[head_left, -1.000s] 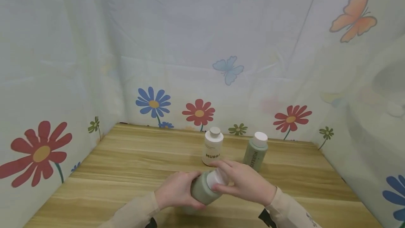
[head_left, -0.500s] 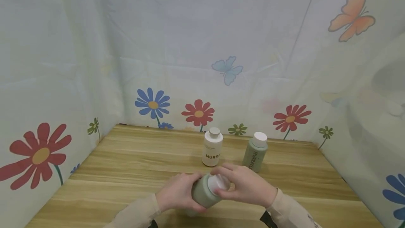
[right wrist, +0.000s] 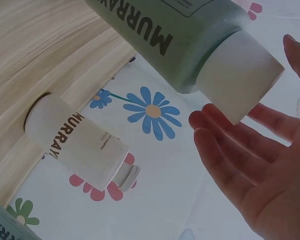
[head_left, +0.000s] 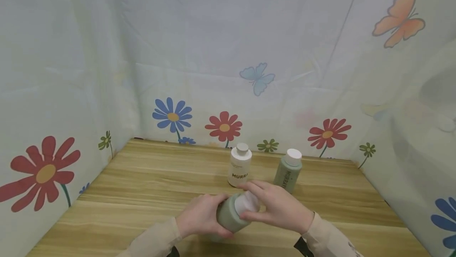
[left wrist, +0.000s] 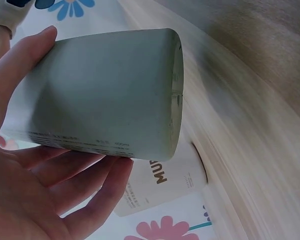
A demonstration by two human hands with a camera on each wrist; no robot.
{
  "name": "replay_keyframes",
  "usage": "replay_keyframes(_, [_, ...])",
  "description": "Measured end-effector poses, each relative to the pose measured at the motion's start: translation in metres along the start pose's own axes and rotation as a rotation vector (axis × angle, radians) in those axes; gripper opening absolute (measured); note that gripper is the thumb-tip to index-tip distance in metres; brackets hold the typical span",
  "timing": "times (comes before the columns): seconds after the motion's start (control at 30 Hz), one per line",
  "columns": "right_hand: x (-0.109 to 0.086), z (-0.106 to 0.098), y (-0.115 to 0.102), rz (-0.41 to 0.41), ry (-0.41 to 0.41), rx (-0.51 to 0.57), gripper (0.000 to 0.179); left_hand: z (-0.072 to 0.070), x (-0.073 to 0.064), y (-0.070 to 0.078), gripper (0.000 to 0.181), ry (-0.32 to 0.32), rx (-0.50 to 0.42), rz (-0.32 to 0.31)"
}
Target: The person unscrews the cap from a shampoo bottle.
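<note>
My left hand [head_left: 201,215] holds a pale green bottle [head_left: 227,218] round its body, tilted above the table, its white cap [head_left: 246,204] towards my right hand. In the left wrist view the thumb lies along one side of the bottle [left wrist: 110,90] and the fingers support the other. My right hand [head_left: 278,207] is around the cap. In the right wrist view its fingers spread beside and behind the cap [right wrist: 240,77], and the thumb tip looks apart from it. Dark MURRAY lettering shows on the bottle. Whether any right fingertip touches the cap is hard to tell.
On the wood-look table [head_left: 160,170], a white bottle [head_left: 240,166] with a pale cap stands upright behind my hands. To its right stands a second green bottle [head_left: 289,170] with a white cap, partly hidden by my right hand. A flower-printed cloth [head_left: 199,71] hangs behind.
Both hands stay with the green bottle in nearly the same place. The right fingers shift slightly about the cap. The standing bottles have not moved.
</note>
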State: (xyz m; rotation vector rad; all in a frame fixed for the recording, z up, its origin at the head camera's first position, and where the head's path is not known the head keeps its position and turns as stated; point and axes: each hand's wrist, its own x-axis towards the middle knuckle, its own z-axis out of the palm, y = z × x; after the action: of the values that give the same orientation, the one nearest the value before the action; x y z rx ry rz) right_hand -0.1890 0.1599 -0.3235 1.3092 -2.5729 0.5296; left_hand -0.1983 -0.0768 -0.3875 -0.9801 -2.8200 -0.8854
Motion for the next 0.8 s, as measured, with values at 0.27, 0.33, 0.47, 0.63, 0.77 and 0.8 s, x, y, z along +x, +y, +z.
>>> replay_keyframes(0.27, [0.0002,0.0049,-0.0001,0.078,0.014,-0.008,0.046,-0.0004,0.0004,0.0010,0.072,0.004,0.007,0.004])
replay_keyframes(0.33, [0.0001,0.0057,0.0003,0.072,0.018,-0.019,0.043,-0.0004,0.0002,0.0009,0.071,0.007,0.006,0.007])
replay_keyframes(0.47, [0.0001,0.0050,0.0004,0.040,0.003,-0.035,0.036,0.0000,-0.0003,0.0003,0.071,0.012,0.010,0.008])
replay_keyframes(0.63, [0.0007,0.0028,0.0019,-0.043,-0.021,-0.016,0.037,0.0009,0.0001,-0.0007,0.072,0.017,0.024,0.008])
replay_keyframes(0.77, [0.0022,0.0030,0.0034,-0.136,-0.013,-0.006,0.040,0.0013,0.0002,-0.0026,0.072,0.020,0.032,0.011])
replay_keyframes(0.8, [0.0027,0.0032,0.0033,-0.146,-0.016,-0.001,0.041,0.0011,-0.0002,-0.0031,0.072,0.018,0.030,0.012])
